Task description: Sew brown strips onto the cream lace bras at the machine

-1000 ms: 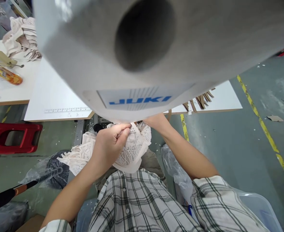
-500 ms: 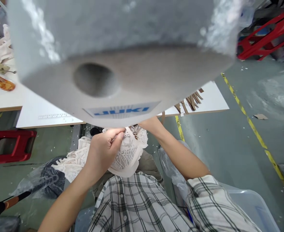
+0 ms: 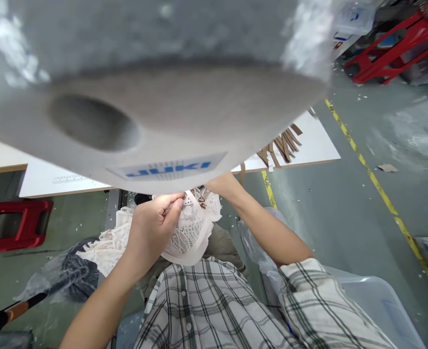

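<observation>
Below the big machine (image 3: 199, 116) is the white lace piece (image 3: 188, 237). The left hand (image 3: 152, 228) pinches it, maybe to keep it steady. The machine hides the right hand's (image 3: 219, 188) fingers, so I can't tell its grip.

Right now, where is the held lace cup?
In the head view, the lace cup is just left of centre, pinched by the left hand, between the JUKI label and the shirt.

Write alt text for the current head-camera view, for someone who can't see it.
A person's left hand pinches pale lace fabric below a large JUKI machine, which partly hides the right hand. Brown strips lie on a white tabletop at right; a red stool is at left.
</observation>
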Demonstrator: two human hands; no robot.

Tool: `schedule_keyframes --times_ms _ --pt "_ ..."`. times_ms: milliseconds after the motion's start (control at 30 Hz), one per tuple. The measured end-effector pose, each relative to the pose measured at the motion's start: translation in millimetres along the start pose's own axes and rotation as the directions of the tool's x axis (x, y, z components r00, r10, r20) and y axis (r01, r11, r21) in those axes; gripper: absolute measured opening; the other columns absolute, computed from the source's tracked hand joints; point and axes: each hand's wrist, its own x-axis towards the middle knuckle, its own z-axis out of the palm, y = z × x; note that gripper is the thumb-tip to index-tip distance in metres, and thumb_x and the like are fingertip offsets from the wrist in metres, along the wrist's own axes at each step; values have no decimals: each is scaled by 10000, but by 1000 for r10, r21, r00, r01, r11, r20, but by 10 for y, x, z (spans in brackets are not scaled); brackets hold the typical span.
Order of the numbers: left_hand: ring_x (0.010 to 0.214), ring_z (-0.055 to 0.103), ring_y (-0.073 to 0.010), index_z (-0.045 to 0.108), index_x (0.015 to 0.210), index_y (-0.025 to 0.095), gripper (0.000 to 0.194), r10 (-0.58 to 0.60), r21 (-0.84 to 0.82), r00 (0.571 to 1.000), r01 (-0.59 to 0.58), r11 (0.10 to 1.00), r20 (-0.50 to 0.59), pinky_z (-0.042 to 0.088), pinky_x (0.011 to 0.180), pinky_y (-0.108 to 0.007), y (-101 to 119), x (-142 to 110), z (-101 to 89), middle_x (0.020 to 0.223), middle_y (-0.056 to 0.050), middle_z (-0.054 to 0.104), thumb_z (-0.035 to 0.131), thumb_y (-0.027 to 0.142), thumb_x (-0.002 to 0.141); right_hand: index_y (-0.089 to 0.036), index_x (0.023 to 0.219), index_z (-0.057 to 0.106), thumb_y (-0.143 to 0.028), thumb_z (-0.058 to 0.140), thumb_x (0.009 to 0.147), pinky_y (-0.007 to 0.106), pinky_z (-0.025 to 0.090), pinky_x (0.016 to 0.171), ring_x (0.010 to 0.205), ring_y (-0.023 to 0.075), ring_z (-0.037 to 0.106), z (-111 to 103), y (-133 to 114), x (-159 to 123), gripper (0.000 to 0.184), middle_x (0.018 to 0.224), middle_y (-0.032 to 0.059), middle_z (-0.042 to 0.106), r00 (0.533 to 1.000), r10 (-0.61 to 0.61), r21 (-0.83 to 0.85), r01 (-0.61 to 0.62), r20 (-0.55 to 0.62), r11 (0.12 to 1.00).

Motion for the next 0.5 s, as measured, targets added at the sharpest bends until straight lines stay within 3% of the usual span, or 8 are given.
schedule_keyframes --times_ms 200,500 --pt "1039 733 -191 772 1082 217 251 59 40 998 -57 998 -38 568 865 -226 -16 -32 43 1103 6 774 575 281 941 -196 724 526 -296 568 816 305 457 705 776 151 508 -1 6 -38 142 923 41 553 999 32 87 -30 -21 996" --pt "942 746 -167 766 1060 251 227 58 75 996 -53 996 -70 558 748 -218 -31 -107 45 1055 22 787 572 286 947 -189 789 582 -338 586 852 312 488 737 864 181 576 15 12 -64 161 1018 74 626 999 36 57 -34 -38 998"
